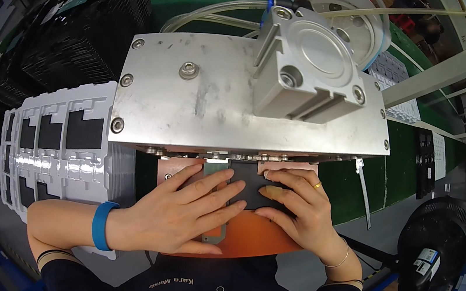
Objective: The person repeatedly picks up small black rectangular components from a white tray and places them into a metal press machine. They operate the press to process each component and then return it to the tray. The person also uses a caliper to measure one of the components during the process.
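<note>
A dark grey flat sheet (245,189) lies under the front edge of a silver metal press block (203,100), over an orange-brown plate (256,237). My left hand (186,210) lies nearly flat, fingers spread across a greenish metal strip (213,238), with its fingertips at the sheet's left side. My right hand (301,207) rests fingertips on the sheet's right part, its fingers bent and apart; one finger wears a tan cover. Pinkish copper-coloured pads (174,167) show on both sides of the sheet. The sheet's far end is hidden under the block.
On top of the block stands a square silver air cylinder (314,68) with clear hoses (214,16). White trays (63,141) holding dark pieces are stacked to the left, before black trays (82,37). A black fan (438,237) stands at the right, past a thin metal strip (364,192).
</note>
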The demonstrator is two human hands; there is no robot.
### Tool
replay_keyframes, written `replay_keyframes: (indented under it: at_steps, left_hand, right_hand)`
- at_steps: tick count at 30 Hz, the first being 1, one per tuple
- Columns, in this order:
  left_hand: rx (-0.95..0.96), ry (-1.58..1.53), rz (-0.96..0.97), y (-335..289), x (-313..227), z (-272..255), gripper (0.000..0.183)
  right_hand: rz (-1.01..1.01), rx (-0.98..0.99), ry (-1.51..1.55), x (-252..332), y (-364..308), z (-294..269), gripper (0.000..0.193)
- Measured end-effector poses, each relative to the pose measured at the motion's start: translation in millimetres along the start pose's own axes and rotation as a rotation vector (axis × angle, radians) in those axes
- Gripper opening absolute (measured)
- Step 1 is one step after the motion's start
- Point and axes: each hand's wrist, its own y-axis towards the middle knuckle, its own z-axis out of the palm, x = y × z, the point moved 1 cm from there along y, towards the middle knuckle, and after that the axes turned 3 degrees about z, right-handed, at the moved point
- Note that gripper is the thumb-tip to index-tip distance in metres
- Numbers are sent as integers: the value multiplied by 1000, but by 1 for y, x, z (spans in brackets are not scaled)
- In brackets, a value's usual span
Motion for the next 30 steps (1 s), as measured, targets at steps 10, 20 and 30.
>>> replay_keyframes:
  at_steps: [10,20,30]
  left_hand:
    - [39,-19,-29,1,-1,-1,67]
    - [35,-24,-38,1,-3,-1,66]
    - [-59,-118,-28,2,1,-5,69]
  right_hand:
    - [7,32,-14,-1,2,-1,33]
    - [42,67,-7,0,-1,-2,30]
    - [57,194,59,3,10,-11,30]
